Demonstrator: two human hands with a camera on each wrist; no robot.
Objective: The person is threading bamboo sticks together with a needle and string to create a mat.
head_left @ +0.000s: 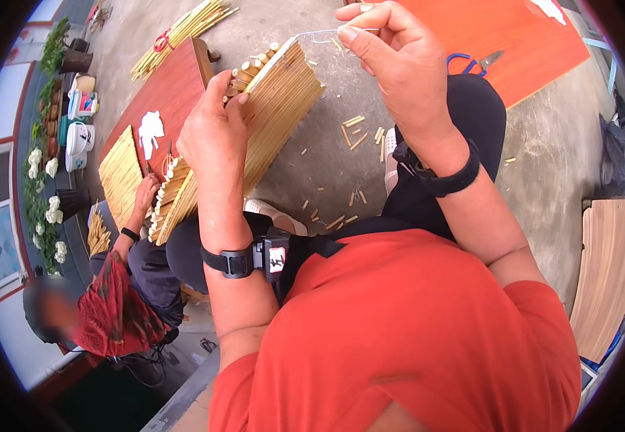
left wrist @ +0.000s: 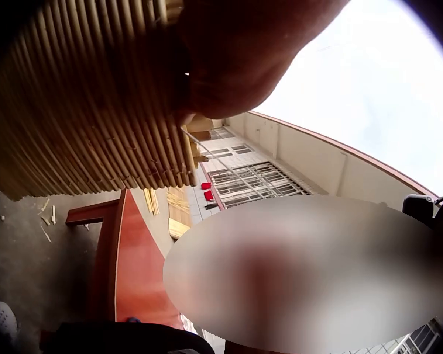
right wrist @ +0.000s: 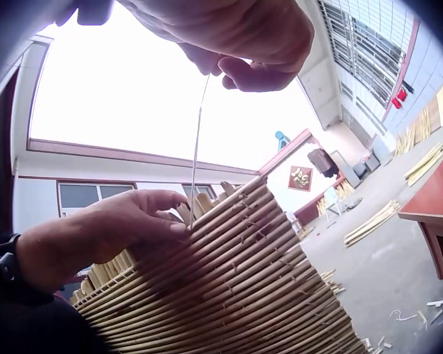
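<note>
My left hand (head_left: 215, 140) grips the top edge of a mat of thin reed stalks (head_left: 276, 108), thumb on its near face. Short cut stalk pieces (head_left: 255, 65) stick out along that edge behind my fingers. A thin pale string (right wrist: 198, 147) runs taut from the edge beside the left thumb up to my right hand (head_left: 406, 65). The right thumb and index finger pinch it above and away from the mat. In the right wrist view, rows of stitches cross the mat. The left wrist view shows the left hand dark against the mat.
Blue-handled scissors (head_left: 471, 65) lie on a red board (head_left: 536, 72) at the right. Another person's hand (head_left: 147, 193) works at a second mat (head_left: 122, 173) beside a red table (head_left: 176, 86). Stalk bundles (head_left: 183, 36) and cut scraps (head_left: 356, 133) lie on the concrete floor.
</note>
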